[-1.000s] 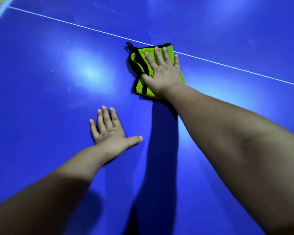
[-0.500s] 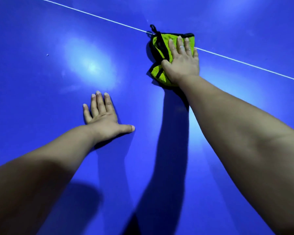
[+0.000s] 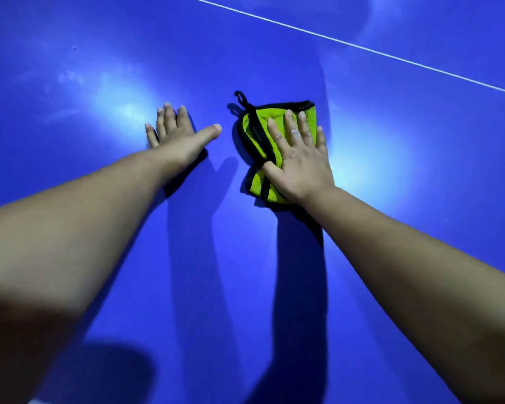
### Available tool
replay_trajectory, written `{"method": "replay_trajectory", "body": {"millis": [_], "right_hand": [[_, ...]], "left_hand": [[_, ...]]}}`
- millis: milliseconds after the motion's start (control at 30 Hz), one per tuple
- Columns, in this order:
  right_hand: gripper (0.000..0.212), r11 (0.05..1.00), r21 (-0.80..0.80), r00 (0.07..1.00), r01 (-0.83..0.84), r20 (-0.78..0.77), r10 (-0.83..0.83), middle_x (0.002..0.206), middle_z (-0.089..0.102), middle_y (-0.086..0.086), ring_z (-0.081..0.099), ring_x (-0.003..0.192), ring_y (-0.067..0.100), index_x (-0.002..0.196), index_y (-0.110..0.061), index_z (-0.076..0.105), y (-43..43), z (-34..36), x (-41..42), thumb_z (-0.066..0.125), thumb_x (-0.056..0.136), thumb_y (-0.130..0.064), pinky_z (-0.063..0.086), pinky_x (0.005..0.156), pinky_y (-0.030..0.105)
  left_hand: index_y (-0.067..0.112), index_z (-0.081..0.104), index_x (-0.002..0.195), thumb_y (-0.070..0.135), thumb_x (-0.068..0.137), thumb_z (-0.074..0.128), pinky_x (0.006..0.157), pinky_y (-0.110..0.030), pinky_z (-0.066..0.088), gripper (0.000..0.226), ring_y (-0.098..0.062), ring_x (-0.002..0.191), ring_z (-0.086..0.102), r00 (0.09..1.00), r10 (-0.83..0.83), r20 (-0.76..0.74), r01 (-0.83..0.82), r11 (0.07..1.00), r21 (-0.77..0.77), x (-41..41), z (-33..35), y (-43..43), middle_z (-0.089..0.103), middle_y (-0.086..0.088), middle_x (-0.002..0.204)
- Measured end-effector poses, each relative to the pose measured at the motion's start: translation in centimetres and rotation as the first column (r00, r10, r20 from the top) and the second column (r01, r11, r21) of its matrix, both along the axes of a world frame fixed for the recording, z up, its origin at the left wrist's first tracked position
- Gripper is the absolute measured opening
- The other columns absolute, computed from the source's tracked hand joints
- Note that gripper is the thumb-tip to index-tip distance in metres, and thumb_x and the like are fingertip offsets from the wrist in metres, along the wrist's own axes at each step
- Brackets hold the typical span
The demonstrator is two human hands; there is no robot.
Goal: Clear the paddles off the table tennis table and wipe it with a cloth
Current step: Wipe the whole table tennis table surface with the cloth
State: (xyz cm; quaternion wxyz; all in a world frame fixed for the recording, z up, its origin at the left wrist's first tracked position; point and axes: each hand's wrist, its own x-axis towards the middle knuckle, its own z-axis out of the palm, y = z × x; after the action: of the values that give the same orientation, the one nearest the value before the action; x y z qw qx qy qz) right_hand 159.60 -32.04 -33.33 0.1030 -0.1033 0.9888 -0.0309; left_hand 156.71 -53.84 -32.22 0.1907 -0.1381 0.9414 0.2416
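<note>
A folded lime-green cloth (image 3: 257, 141) with black trim and a small black loop lies flat on the blue table tennis table (image 3: 99, 68). My right hand (image 3: 299, 158) presses down on it with straight, spread fingers, covering most of its right side. My left hand (image 3: 177, 135) rests palm down on the bare table just left of the cloth, thumb pointing toward it without touching. No paddle is in view.
A white line (image 3: 362, 48) runs across the table at the upper right, well beyond the cloth. Bright light patches reflect off the surface left of my left hand and right of my right hand. A tiny dark speck (image 3: 74, 48) sits far left.
My right hand has drawn the cloth back from the white line toward me. The cloth now lies close beside my left hand, which still rests flat on the table.
</note>
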Motion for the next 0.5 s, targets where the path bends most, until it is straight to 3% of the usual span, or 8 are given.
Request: {"method": "replay_trajectory", "body": {"millis": [133,500], "right_hand": [[0.081,0.999,0.028,1.0,-0.027,0.005,0.027,0.162,-0.006,0.003,-0.01,0.149,0.023,0.154,-0.033,0.002,-1.0,0.0,6.5,0.013,0.079,-0.062,-0.003,0.119,0.049],[0.08,0.998,0.04,0.996,-0.058,0.067,0.055,0.161,-0.008,0.007,-0.014,0.148,0.027,0.154,-0.033,0.001,-6.1,0.7,22.3,0.014,0.08,-0.062,-0.006,0.118,0.052]], "left_hand": [[0.015,0.008,0.151,0.052,0.094,0.039,0.116,-0.034,-0.004,0.075,-0.015,0.145,-0.006,0.993,-0.048,-0.107,0.052,0.998,0.042,2.8,0.3,-2.4,-0.002,-0.003,0.159],[0.011,0.012,0.15,0.039,0.099,0.036,0.117,-0.033,-0.006,0.063,-0.015,0.145,-0.005,0.974,-0.134,-0.183,0.139,0.99,0.015,20.2,0.6,-7.6,0.001,-0.004,0.158]]}}
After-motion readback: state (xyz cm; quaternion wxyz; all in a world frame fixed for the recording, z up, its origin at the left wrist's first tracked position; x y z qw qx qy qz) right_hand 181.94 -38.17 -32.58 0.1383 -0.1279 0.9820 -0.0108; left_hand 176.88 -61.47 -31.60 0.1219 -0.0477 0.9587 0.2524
